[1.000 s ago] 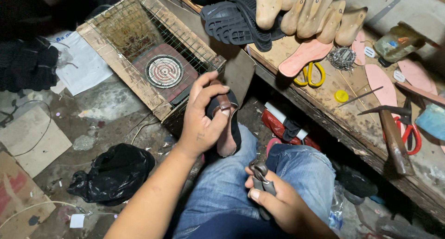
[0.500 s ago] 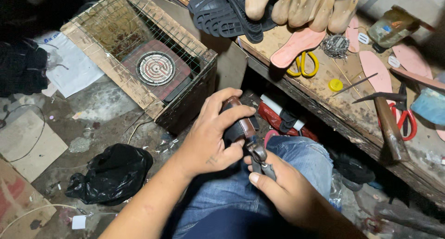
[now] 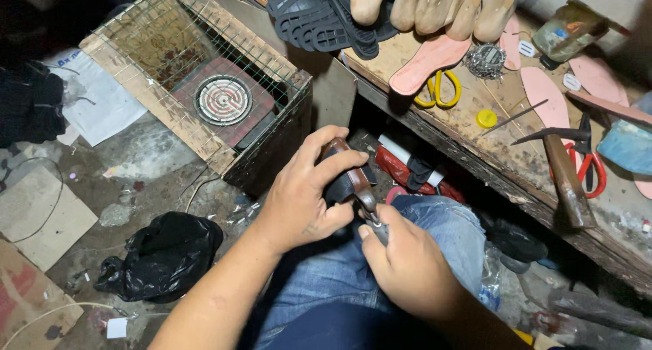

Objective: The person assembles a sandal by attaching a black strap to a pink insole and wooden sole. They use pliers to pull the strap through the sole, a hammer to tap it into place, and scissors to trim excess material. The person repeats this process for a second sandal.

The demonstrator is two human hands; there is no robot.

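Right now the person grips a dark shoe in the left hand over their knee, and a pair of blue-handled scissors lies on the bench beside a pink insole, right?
Nearly. The left hand does grip the dark shoe over the knee, but the scissors beside the pink insole on the bench have yellow handles, not blue. The head view shows this.

Blue denim is being shown on the jeans [image 3: 380,282]; the shoe piece [image 3: 343,177] is being seen as black, edged in brown. Far right, pink insoles [image 3: 426,62], yellow-handled scissors [image 3: 435,90] and red-handled scissors [image 3: 589,167] are being displayed; near left, a black bag [image 3: 163,255] is lying
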